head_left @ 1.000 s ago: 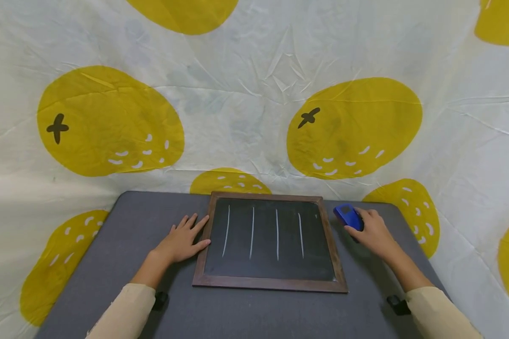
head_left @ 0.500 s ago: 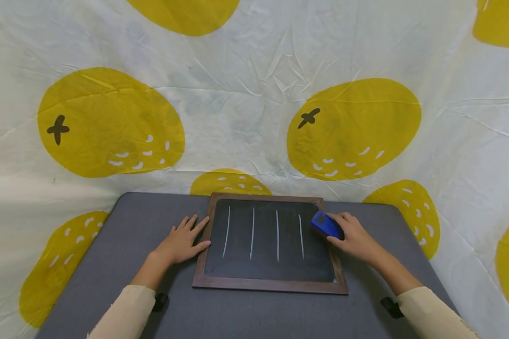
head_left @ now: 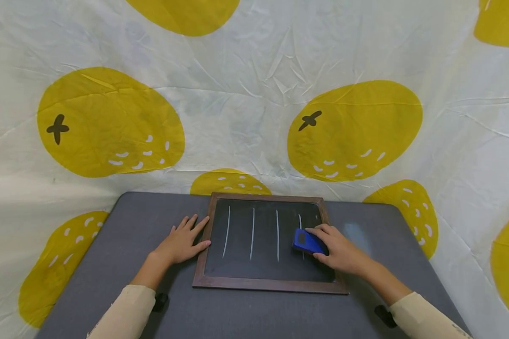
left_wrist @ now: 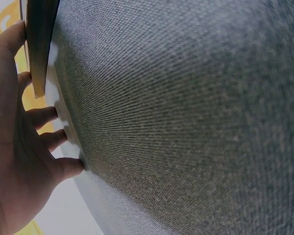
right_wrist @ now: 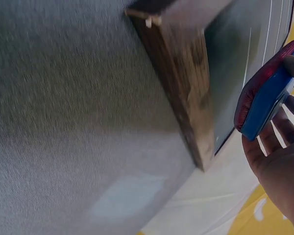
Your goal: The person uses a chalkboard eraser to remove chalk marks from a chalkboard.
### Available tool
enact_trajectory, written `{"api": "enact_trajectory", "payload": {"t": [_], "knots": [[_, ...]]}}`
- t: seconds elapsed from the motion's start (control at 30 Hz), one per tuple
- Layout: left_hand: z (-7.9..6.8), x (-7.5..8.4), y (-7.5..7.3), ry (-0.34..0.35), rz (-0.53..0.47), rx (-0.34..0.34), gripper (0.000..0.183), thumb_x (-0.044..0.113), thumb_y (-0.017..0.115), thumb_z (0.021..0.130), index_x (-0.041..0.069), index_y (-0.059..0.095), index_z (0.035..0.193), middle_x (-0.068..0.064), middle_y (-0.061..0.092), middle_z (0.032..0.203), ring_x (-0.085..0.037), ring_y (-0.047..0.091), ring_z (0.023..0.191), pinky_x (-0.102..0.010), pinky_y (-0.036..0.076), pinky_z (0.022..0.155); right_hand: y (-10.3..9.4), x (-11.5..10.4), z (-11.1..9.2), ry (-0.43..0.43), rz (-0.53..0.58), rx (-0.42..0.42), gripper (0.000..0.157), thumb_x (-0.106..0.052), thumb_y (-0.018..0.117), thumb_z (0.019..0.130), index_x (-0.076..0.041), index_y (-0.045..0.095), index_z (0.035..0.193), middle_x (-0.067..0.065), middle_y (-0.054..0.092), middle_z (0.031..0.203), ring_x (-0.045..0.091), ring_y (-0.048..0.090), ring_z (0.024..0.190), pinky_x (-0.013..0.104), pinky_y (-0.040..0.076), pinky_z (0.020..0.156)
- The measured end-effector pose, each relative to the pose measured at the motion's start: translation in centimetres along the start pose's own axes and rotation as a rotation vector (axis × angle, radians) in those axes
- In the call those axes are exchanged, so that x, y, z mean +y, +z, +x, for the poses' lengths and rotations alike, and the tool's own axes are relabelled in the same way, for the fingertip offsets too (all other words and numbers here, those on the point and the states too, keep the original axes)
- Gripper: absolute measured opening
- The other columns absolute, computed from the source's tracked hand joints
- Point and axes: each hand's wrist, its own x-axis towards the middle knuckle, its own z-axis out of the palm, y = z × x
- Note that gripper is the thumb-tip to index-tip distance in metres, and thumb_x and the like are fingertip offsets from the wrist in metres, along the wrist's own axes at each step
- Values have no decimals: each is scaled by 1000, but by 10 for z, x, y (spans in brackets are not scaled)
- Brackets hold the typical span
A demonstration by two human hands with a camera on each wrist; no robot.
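Observation:
A small chalkboard (head_left: pixel 265 268) with a brown wooden frame (head_left: pixel 246 283) lies on the table, several upright white chalk lines on it. My left hand (head_left: pixel 181 242) has its fingers spread over the tabletop, with thumb and index finger touching the frame's left side. In my right hand (head_left: pixel 341 249) I grip a blue chalkboard eraser (head_left: pixel 306 241) over the rightmost chalk line, hiding part of it. The right wrist view shows the dark red pad under the blue eraser body (right_wrist: pixel 270 100). Whether the pad touches the board, I cannot tell.
The dark grey table (head_left: pixel 233 315) extends around the board. Right of it is a pale smudge (head_left: pixel 356 233) on the tabletop. A white cloth (head_left: pixel 237 117) with yellow fruit prints hangs behind the table.
My right hand has moved left with the eraser, from beside the board's right edge to over the rightmost line. A pale smudge now shows on the table there. The left hand stays put.

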Motion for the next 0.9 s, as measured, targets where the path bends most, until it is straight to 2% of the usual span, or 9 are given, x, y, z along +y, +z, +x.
{"api": "enact_trajectory", "payload": {"t": [0.23, 0.47, 0.9], "knots": [[0, -1, -1, 5, 2, 7, 78, 61, 51, 103, 22, 26, 166, -25, 26, 168, -54, 23, 153, -82, 24, 110, 7, -14, -7, -87, 3, -55, 63, -18, 81, 90, -5, 56, 146, 11, 58, 134, 27, 57, 116, 50, 54, 93], [-2, 1, -3, 9, -3, 7, 78, 61, 50, 103, 22, 27, 166, -26, 26, 168, -55, 22, 153, -82, 24, 110, 18, -16, -18, -147, -17, -86, 60, -20, 82, 90, -5, 59, 143, 11, 58, 132, 27, 57, 115, 49, 54, 91], [-1, -4, 5, 14, 3, 19, 80, 65, 48, 102, 23, 26, 166, -24, 26, 168, -55, 22, 153, -82, 23, 110, 28, -15, -24, -101, -31, -97, 61, -24, 80, 92, -6, 59, 146, 9, 55, 132, 24, 55, 117, 46, 53, 93]]}}
